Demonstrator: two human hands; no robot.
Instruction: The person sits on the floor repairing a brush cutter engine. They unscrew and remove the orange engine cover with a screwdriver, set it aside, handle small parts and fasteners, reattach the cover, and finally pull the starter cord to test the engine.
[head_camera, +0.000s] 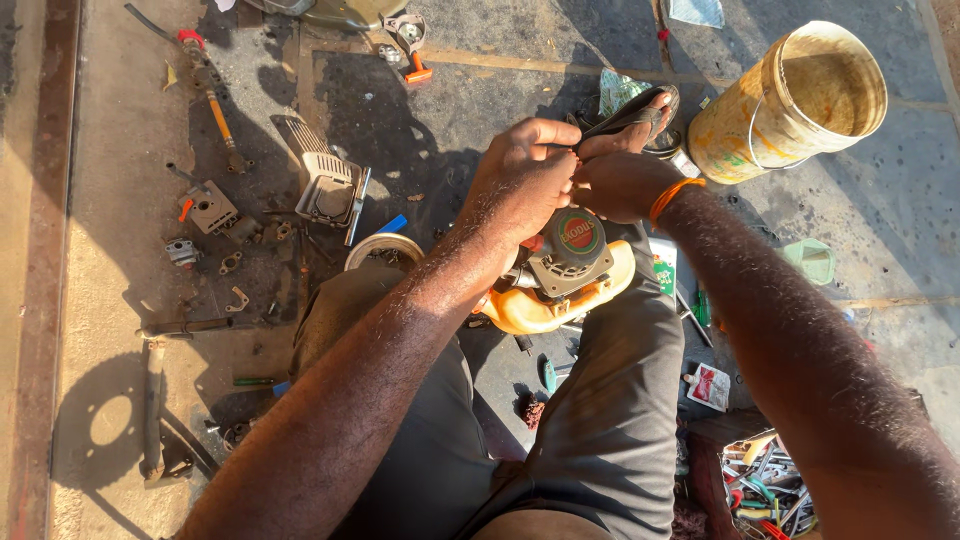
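A small engine (563, 270) with an orange plastic housing and a round green and red cap rests between my knees on my grey trousers. My left hand (523, 178) and my right hand (617, 183) meet just above its far end, fingers pinched together on a part too small to make out. An orange band circles my right wrist. My foot in a dark sandal (632, 118) shows just beyond the hands.
A stained yellow bucket (790, 100) stands at the upper right. A grey slotted engine cover (327, 185), small metal parts (208, 208) and a screwdriver (218, 115) lie on the oily concrete at left. A box of tools (770, 490) sits at lower right.
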